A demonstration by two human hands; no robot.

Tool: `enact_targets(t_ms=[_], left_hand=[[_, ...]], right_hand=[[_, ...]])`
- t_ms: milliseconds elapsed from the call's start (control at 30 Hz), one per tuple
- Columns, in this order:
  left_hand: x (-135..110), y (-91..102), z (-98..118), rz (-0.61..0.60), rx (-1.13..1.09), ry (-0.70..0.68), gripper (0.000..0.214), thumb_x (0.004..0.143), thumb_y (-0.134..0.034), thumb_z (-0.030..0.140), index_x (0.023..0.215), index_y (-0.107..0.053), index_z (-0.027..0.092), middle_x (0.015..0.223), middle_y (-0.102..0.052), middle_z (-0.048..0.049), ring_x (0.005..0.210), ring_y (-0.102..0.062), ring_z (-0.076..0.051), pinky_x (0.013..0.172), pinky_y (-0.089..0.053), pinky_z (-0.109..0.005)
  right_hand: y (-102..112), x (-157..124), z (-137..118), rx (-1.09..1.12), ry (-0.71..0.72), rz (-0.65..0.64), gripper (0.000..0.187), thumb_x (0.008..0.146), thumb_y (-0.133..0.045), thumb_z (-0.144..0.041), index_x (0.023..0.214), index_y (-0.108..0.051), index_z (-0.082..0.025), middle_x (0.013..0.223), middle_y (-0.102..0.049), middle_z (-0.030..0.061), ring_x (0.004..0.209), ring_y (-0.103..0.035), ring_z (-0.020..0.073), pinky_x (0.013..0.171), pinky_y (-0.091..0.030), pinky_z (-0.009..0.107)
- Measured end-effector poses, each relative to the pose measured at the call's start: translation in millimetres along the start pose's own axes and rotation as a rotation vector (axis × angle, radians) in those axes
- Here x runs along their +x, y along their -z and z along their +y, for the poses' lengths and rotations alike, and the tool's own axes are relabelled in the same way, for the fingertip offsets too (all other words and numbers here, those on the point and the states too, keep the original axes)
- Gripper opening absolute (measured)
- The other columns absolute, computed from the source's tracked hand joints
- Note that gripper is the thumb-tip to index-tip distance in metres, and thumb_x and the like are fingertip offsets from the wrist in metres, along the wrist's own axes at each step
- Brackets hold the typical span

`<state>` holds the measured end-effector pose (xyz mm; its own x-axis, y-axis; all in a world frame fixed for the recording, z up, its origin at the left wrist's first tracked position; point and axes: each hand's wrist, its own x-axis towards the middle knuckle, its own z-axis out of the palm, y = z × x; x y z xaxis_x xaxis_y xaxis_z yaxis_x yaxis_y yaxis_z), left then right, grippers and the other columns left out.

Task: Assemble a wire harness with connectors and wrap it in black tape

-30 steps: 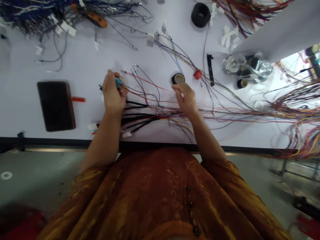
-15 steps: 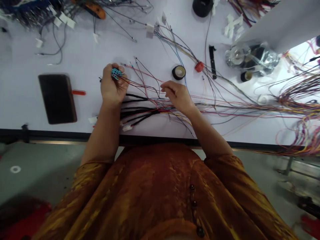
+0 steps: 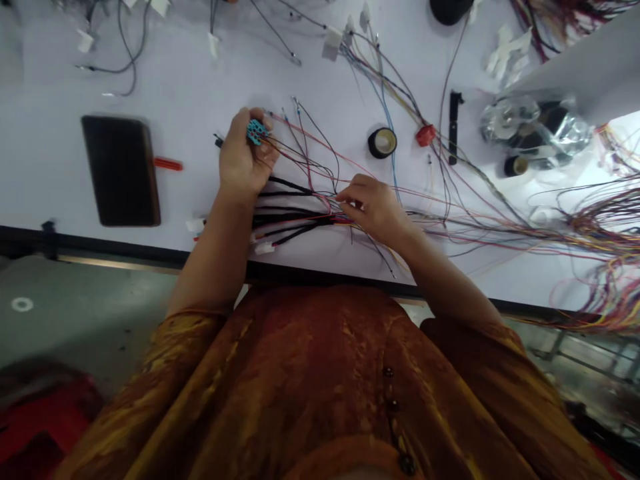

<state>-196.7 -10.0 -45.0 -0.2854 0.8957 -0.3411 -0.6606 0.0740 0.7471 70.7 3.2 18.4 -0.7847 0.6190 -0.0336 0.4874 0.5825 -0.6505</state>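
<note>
My left hand [image 3: 245,157] is closed around a light-blue connector [image 3: 257,132], whose holed face points upward. Several thin dark and red wires [image 3: 300,157] run from the connector towards the right. My right hand [image 3: 375,208] pinches with thumb and forefinger at a thin wire in the bundle; the exact strand is hard to make out. Below and between the hands lie black-sleeved wire branches [image 3: 295,217], one of them ending in a white connector [image 3: 265,248]. Loose wire ends with metal terminals [image 3: 295,101] rest just beyond my left hand.
A dark phone-like slab [image 3: 123,172] lies at left beside an orange-red stick [image 3: 168,164]. Beyond my right hand are a black tape roll [image 3: 383,143], a red piece on wires [image 3: 426,135] and a black tool [image 3: 453,127]. Tangled wires [image 3: 605,227] spill over the table's right side.
My right hand has moved down towards the table's front edge, its fingertips now at the wire bundle. My left hand still holds the blue connector. The whole view has shifted slightly.
</note>
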Motion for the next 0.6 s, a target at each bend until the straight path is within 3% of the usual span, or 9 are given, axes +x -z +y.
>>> enact_targets(t_ms=[200, 300, 433, 600], left_hand=[[24.7, 31.4, -13.8, -0.141, 0.239, -0.041, 0.033, 0.108, -0.022, 0.053, 0.106, -0.040, 0.026, 0.083, -0.048, 0.0034, 0.063, -0.031, -0.011, 0.061, -0.028, -0.030], [30.4, 37.6, -17.7, -0.176, 0.308, -0.068, 0.036, 0.108, -0.019, 0.055, 0.106, -0.040, 0.026, 0.079, -0.046, 0.0029, 0.066, -0.032, -0.011, 0.062, -0.030, -0.030], [22.8, 24.6, -13.9, -0.090, 0.177, -0.015, 0.031, 0.110, -0.017, 0.042, 0.104, -0.041, 0.025, 0.082, -0.049, 0.0023, 0.064, -0.030, -0.011, 0.059, -0.032, -0.029], [9.4, 2.8, -8.2, -0.001, 0.165, 0.009, 0.029, 0.109, -0.020, 0.041, 0.101, -0.042, 0.024, 0.082, -0.048, 0.0018, 0.062, -0.028, -0.012, 0.060, -0.032, -0.029]], right_hand=[[-11.4, 2.3, -5.6, -0.267, -0.187, -0.162, 0.016, 0.092, -0.058, -0.022, 0.090, -0.073, -0.018, 0.100, -0.067, 0.0074, 0.081, -0.057, 0.0177, 0.064, -0.034, 0.031], [-12.5, 4.8, -14.2, -0.325, -0.205, -0.135, 0.017, 0.094, -0.054, -0.019, 0.093, -0.071, -0.017, 0.104, -0.067, 0.0076, 0.082, -0.058, 0.0175, 0.063, -0.032, 0.031], [-16.7, 10.4, -15.2, -0.268, -0.236, -0.001, 0.019, 0.095, -0.049, -0.018, 0.100, -0.067, -0.016, 0.097, -0.069, 0.0071, 0.082, -0.057, 0.0175, 0.067, -0.035, 0.031], [-23.1, 20.6, -12.2, -0.158, -0.279, 0.098, 0.019, 0.095, -0.047, -0.021, 0.099, -0.066, -0.018, 0.081, -0.066, 0.0033, 0.072, -0.054, 0.0163, 0.067, -0.038, 0.029]])
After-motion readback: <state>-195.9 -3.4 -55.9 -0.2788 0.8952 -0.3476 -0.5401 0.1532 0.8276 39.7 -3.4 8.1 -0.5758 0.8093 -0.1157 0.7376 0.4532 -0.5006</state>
